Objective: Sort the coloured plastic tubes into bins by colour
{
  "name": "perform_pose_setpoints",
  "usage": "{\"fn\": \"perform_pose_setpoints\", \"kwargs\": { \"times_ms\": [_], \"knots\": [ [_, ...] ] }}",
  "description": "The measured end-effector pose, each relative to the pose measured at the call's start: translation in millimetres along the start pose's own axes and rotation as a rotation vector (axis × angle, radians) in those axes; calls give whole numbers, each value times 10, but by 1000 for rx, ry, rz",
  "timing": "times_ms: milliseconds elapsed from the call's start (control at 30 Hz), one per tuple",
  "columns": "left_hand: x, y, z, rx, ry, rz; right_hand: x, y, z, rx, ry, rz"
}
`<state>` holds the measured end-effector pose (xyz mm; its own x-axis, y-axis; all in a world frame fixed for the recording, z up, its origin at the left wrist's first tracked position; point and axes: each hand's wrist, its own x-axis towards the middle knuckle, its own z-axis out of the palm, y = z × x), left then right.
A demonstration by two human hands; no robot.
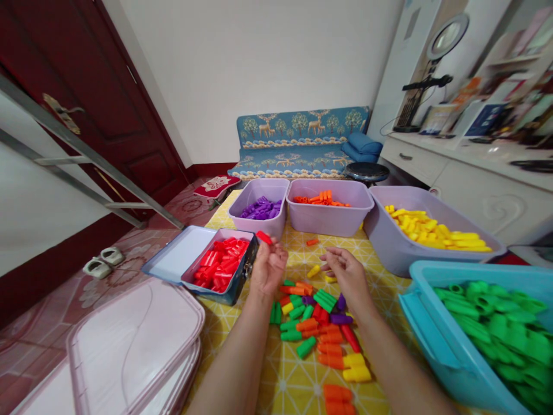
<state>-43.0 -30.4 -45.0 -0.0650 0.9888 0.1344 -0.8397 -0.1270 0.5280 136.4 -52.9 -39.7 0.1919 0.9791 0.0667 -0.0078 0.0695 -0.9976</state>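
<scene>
Between left fingers (280, 255), red piece (264, 237)

Turquoise tub (425, 328) cut off right, countertop items (486, 119) blurred

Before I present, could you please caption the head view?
The left hand holds a red piece beside a box of red pieces; the right hand is near a yellow piece.

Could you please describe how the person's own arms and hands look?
The left arm and right arm show no sleeves. The left grip and right grip are bare hands without gloves; no watch or bracelet shows.
</scene>
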Motion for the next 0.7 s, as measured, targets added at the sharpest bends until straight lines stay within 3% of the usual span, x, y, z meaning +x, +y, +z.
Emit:
{"fn": "perform_pose_setpoints", "kwargs": {
  "times_ms": [100,200,467,567,700],
  "knots": [
    [18,154,-15,-228,63,100,-7,-7,-7,2,10,-3],
    [24,204,-30,-251,127,156,-9,8,-7,3,5,-4],
    [51,173,-106,-266,153,213,-13,17,-8,-13,1,-9],
    [47,152,-121,-300,98,168,-2,27,-2,-23,-4,-4],
    [14,87,-107,-254,60,-15,-4,41,9,-154,-93,-61]
  ]
}}
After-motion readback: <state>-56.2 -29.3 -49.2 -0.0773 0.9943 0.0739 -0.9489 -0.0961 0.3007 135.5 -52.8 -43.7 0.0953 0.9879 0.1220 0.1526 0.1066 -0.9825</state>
